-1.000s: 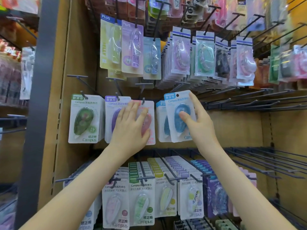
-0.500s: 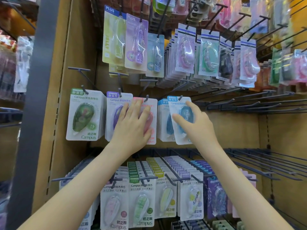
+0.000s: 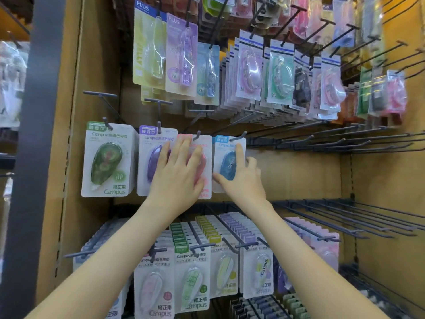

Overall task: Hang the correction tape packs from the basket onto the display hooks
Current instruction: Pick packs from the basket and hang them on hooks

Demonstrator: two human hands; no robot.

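Now the blue pack (image 3: 226, 149) hangs upright on its hook (image 3: 239, 136), with the right hand (image 3: 243, 181) gripping its right edge. The left hand (image 3: 177, 178) lies flat on the pink pack (image 3: 207, 146).

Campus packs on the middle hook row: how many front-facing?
4. Green Campus blister pack far left; purple blister pack beside it; pink blister pack under the left hand; blue blister pack held by the right hand. Others may hang hidden behind.

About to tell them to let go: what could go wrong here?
The blue pack hangs near the tip of its hook; if the right hand lets go early, it may slip off. The left hand, flat on the pink pack, overlaps the purple pack and could nudge it askew.
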